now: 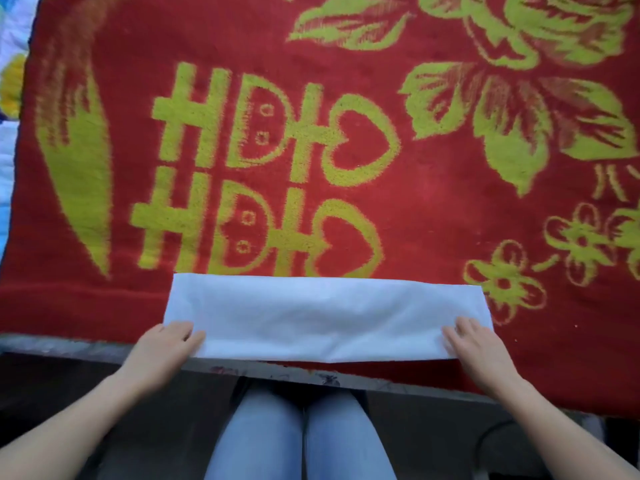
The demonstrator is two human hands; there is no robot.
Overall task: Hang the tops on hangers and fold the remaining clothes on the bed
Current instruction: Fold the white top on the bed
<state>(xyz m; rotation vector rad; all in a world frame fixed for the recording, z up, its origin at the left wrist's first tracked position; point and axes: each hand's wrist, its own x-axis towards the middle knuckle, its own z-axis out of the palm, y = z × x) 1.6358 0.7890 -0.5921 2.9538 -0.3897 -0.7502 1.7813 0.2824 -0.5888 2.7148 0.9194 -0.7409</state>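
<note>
The bed (62, 344) fills most of your view, spread with a red blanket (436, 216) patterned in yellow-green. You stand at its near edge, which seems to be why the work sits so low in the frame, within easy reach.

The white garment (325, 317) lies on that blanket right at the near edge. It is folded into a long, flat band that runs left to right in front of you, and I cannot tell what kind of garment it is. Lying flat like this, it looks like one of the clothes to be folded, and a band this long likely needs its ends brought together next.

Your left hand (166, 344) rests on the left end of the band and your right hand (474, 344) on the right end. They are well apart, probably to hold the whole length flat and straight.

The fingers (459, 332) of both hands lie fairly straight on top of the cloth and press down, with no pinch showing. Blur hides whether either thumb is tucked under an edge.
</note>
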